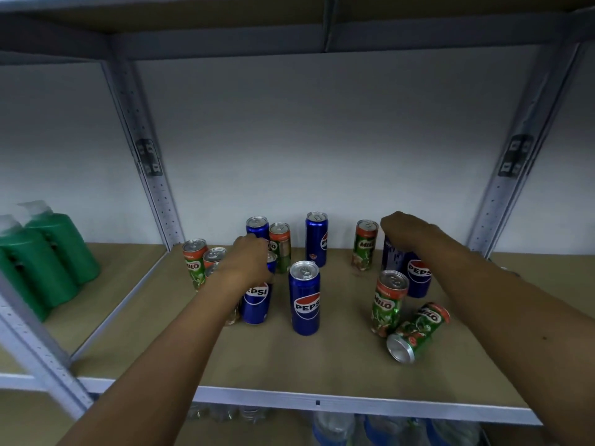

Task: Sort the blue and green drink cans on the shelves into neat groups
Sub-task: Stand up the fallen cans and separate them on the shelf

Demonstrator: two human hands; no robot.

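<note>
We had both hands in among the cans on the shelf (322, 365), which stood mixed, blue beside green, so no group had formed yet. Our left hand (249, 262) curled over the top of a blue Pepsi can (256, 304) at the left of the cluster, gripping it from above, probably because a top grip lets a slim can be lifted straight out without knocking its neighbours. Our right hand (402, 228) lay over the top of another blue can (415, 273) at the right; the fingers were hidden behind the hand, so we could not tell whether it gripped or only rested there.

Between the two, one blue can (305, 297) stood alone near the front and another (317, 238) stood further back. Green Milo cans were scattered: two or three at the far left (194, 262), one behind our left hand (280, 247), one upright at the back right (365, 244), one at the front right (388, 302), and one tipped on its side (418, 331) just beside it, base toward us. We judged that one would roll if nudged.

The shelf was a brown board in a grey metal frame against a pale wall. Green pump bottles (42, 255) stood in the next bay to the left, and bottles showed dimly on the level below.
</note>
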